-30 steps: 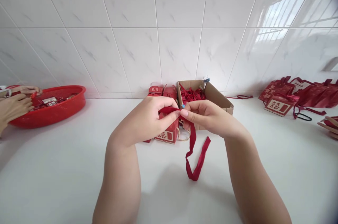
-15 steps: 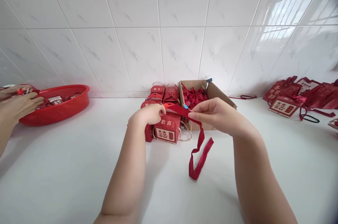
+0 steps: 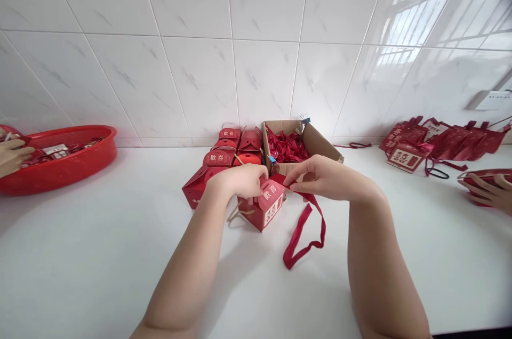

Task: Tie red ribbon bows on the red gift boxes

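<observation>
A small red gift box (image 3: 256, 212) with gold characters and a cream label stands on the white counter, turned at an angle. Curled over its top, my left hand (image 3: 248, 181) grips it by the upper flap; part of those fingers is hidden. My right hand (image 3: 316, 178) pinches a dark red ribbon (image 3: 320, 216) close beside the box top. The ribbon's free part trails down in a loop onto the counter. A twisted cord handle (image 3: 236, 214) hangs at the box's left side.
More red gift boxes (image 3: 218, 159) stand in rows behind my left hand. An open cardboard box (image 3: 324, 150) holds red ribbons. At left, another person's hand (image 3: 16, 155) is over a red plastic basket (image 3: 80, 164); at right, another hand (image 3: 496, 192) touches a red item. Red bags (image 3: 460, 142) line the wall.
The gift box has been turned and brought slightly nearer, apart from the other boxes. My left hand has moved right and down onto its top. The ribbon's trailing loop has shifted.
</observation>
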Motion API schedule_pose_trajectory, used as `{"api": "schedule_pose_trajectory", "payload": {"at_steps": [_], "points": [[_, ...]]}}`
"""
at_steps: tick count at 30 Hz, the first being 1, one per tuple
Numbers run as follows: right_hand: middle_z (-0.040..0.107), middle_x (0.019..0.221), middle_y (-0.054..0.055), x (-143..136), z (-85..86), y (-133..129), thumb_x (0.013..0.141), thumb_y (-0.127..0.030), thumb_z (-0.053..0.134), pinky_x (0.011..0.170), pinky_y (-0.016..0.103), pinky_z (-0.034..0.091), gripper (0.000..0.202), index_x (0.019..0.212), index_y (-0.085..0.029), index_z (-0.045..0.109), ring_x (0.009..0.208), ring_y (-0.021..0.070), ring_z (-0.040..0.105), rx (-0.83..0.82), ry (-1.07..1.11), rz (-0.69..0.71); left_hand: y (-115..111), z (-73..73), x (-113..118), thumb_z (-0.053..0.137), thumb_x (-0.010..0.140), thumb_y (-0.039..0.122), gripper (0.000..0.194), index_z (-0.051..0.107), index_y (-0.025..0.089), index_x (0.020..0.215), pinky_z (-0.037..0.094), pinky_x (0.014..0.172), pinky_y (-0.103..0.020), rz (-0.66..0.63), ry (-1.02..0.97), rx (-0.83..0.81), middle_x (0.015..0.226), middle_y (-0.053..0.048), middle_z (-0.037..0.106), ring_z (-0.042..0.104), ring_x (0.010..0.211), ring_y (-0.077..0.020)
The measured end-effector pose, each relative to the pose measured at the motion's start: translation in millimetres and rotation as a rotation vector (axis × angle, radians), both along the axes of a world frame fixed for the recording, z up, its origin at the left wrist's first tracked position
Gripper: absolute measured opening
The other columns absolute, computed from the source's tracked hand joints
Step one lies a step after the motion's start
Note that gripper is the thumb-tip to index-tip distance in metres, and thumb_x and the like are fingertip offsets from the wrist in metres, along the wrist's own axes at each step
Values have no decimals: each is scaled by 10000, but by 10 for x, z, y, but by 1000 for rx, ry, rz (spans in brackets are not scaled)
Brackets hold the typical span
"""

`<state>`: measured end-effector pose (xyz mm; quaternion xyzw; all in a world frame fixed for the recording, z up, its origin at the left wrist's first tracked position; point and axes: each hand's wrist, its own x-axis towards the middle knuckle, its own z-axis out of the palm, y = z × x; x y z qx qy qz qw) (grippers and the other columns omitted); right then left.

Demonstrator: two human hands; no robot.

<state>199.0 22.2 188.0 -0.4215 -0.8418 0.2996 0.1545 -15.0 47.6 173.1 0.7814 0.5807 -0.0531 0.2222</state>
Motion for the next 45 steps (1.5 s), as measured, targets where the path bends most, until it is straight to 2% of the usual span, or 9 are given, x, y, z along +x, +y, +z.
{"api": "schedule_pose_trajectory", "payload": {"at_steps": [3,5,11,14,22,30,33,38,45], "points": [[469,593,-21,67,18,6,794,-365,567,479,265,243,239,904,-255,749,507,85,305,-16,-81,30,-91,41,111,534,741,274,539,413,279,1267,451,533,-226,-52,-82,-52,891,2,713,660,756,-173],[421,573,-26,92,17,21,795,-380,564,475,267,217,250,911,-264,753,507,86,262,-25,-107,34,-130,77,111,514,765,274,552,362,279,1296,464,550,-226,-31,-96,-72,866,8,717,670,773,-171],[465,608,-14,60,-57,114,802,-361,558,479,262,226,267,924,-234,759,534,90,292,-91,-118,131,-118,123,-31,530,770,316,318,521,233,1078,430,482,-224,36,-56,-90,787,-9,725,685,729,-185],[433,594,-19,36,-103,182,811,-402,556,484,256,236,292,929,-230,761,539,89,289,-124,-118,206,-72,97,-61,528,764,300,324,544,229,1080,413,455,-226,28,-60,-113,737,-16,722,686,701,-192],[447,616,-20,17,-176,343,776,-507,600,548,253,284,379,930,-200,759,579,91,328,-233,-70,252,24,17,-42,506,760,307,446,558,253,1199,438,517,-233,-30,-77,-161,689,-19,714,682,694,-198],[543,694,0,-12,-248,421,754,-505,636,636,262,354,376,923,-190,755,666,114,433,-280,99,264,71,-29,-42,485,781,351,455,568,298,1226,435,515,-253,-48,-57,-110,627,-21,684,653,610,-200],[480,618,-21,5,-242,420,755,-494,639,593,259,325,351,823,-170,753,606,96,379,-270,142,273,64,-23,-35,478,786,355,425,587,297,1193,437,516,-249,-41,-58,-99,632,-19,686,652,609,-194],[485,605,-24,-20,-234,408,730,-516,654,560,257,304,374,820,-165,749,572,88,370,-283,142,224,54,-4,-25,478,781,342,402,598,300,1163,423,490,-236,-45,-55,-102,628,-6,684,659,617,-192],[481,564,-19,-19,-242,425,663,-567,676,536,254,308,413,605,-158,678,546,90,408,-296,37,134,52,-5,-12,502,764,303,396,581,268,1151,390,447,-226,-23,-67,-111,631,-11,685,657,587,-188]]}}
